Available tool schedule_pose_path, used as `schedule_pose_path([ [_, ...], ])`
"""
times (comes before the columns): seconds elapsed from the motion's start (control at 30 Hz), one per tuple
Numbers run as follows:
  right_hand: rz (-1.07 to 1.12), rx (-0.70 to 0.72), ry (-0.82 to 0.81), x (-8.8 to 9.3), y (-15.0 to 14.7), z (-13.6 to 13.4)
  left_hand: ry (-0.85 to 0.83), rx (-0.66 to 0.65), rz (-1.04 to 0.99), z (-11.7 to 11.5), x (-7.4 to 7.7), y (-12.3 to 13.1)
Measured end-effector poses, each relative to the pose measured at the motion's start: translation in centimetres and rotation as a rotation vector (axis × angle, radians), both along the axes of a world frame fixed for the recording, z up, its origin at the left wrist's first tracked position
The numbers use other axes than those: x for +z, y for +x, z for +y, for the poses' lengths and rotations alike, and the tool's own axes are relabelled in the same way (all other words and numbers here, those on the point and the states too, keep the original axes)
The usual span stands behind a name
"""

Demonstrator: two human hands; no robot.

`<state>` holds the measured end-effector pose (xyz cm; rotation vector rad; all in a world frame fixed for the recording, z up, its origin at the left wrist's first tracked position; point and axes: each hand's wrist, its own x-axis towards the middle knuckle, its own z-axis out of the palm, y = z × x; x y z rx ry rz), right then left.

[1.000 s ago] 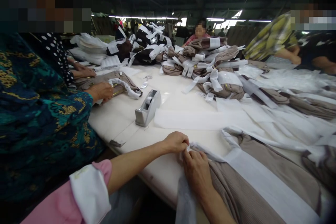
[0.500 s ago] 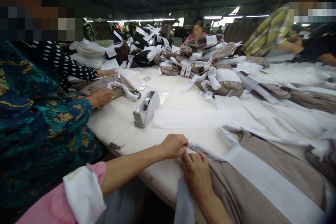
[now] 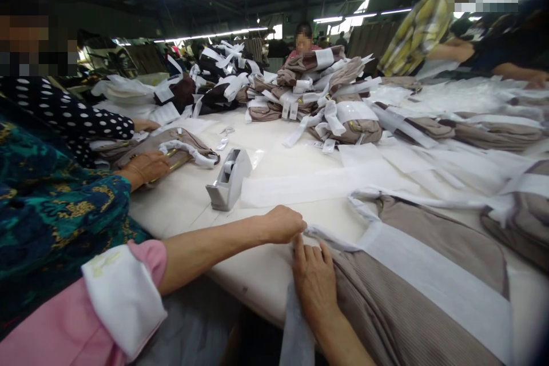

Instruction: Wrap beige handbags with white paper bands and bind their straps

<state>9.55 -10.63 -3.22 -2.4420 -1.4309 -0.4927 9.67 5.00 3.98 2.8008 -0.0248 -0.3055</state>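
1. The tape dispenser point(image 3: 227, 180) is the one holder on the bench point(image 3: 274, 143); a roll of tape sits in its cradle, just beyond the person's left forearm.
2. The left hand point(image 3: 281, 224) is curled shut, pinching the end of a white paper strip point(image 3: 429, 280) at the near bench edge.
3. The right hand point(image 3: 315, 280) lies flat with fingers spread, pressing on the taupe ribbed garment point(image 3: 412, 309) where the strip crosses it (it grips nothing that I can see).
4. The garment lies at the near right of the bench; its lower part runs out of frame.
5. A pile of banded taupe garments point(image 3: 326, 97) sits mid-bench, with darker bundles point(image 3: 214, 83) behind, too tangled to count.
6. A co-worker's hand point(image 3: 146, 167) rests on another folded garment point(image 3: 180, 146) at left.
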Motion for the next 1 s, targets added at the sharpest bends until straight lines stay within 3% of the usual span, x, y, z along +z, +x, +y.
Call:
schedule_pose_path([
  [0.2, 0.065, 0.033, -0.032, 0.2, 0.5, 0.8, -0.179, 0.106, 0.058, 0.0, -0.3, 0.3],
  [0.37, 0.089, 0.087, -0.024, 0.2, 0.8, 0.9, -0.471, 0.158, 0.125, -1.9, 2.8, 2.5],
  [0.43, 0.096, 0.109, -0.001, 0.0, 0.8, 0.5, -0.627, 0.279, 0.092, -1.8, 4.0, 3.2],
  [0.5, 0.126, 0.109, 0.057, -0.2, 0.9, 0.1, -0.749, 0.479, 0.001, -1.1, 4.2, 2.8],
  [0.6, 0.246, 0.111, 0.239, -0.3, 1.1, -0.4, -0.808, 0.751, -0.142, -0.2, 2.1, -0.1],
  [0.7, 0.405, 0.074, 0.47, -0.3, 1.4, -0.3, -0.939, 0.919, -0.147, -1.4, -1.1, -4.5],
  [0.77, 0.532, -0.029, 0.58, -0.2, 1.7, -0.2, -1.088, 0.954, -0.13, -3.3, -2.7, -6.6],
  [0.83, 0.646, -0.146, 0.618, 0.1, 2.2, 0.1, -1.355, 0.916, -0.108, -5.3, -3.6, -7.6],
  [0.9, 0.695, -0.21, 0.606, 0.7, 2.8, 0.4, -1.594, 0.864, -0.123, -6.7, -4.1, -7.3],
  [1.0, 0.66, -0.162, 0.508, 2.2, 3.8, 1.0, -1.771, 0.883, -0.243, -7.6, -4.8, -5.8],
])
